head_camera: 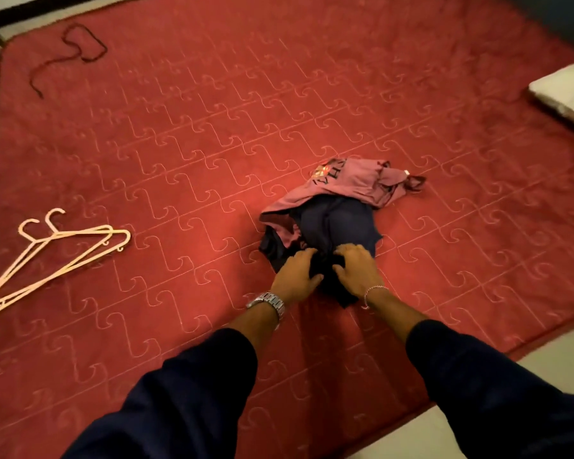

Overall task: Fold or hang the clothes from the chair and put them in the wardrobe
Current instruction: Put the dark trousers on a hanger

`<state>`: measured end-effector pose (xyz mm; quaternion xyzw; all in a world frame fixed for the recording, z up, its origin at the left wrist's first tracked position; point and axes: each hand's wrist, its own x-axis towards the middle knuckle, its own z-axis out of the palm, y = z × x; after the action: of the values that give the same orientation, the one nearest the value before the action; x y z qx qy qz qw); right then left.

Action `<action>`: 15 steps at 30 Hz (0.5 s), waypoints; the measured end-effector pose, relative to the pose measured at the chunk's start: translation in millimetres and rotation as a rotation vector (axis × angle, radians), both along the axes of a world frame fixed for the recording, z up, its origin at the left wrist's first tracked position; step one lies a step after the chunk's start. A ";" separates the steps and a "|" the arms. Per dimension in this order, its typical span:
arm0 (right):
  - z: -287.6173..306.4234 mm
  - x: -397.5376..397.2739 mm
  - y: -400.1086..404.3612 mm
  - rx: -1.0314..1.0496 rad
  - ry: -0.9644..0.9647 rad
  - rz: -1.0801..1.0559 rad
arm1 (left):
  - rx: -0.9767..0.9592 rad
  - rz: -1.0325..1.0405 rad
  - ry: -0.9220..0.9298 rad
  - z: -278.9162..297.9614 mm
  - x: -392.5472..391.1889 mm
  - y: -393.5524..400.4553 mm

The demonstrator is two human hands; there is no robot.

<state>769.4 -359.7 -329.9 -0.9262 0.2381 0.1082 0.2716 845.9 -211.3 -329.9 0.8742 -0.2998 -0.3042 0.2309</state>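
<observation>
Hands: left (297, 273), right (358, 271), fingers curled, both gripping dark garment (338, 223).

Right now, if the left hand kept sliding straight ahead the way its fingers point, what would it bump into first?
Probably more of the dark garment that the left hand already grips; beyond that lies the pink shirt. Depth is hard to judge.

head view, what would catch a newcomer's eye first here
First, the left hand and right hand gripping a dark navy garment in the middle of the red quilted bedspread. A pink printed shirt lies crumpled just behind it, and pale plastic hangers lie at the left edge.
</observation>
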 end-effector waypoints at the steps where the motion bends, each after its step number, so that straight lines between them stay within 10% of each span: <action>1: 1.9 1.1 -4.1 0.037 -0.076 -0.092 | -0.051 0.065 0.009 0.1 0.3 -4.2; 5: 26.2 9.8 -16.8 0.228 -0.268 -0.348 | -0.230 0.298 0.009 19.5 12.2 -15.2; 15: 99.3 50.9 -39.5 0.116 -0.446 -0.202 | -0.583 0.632 0.343 117.7 57.1 -40.3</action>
<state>820.3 -399.3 -230.6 -0.8815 0.2570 -0.1130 0.3795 903.0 -251.6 -212.2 0.7584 -0.0492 -0.2624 0.5947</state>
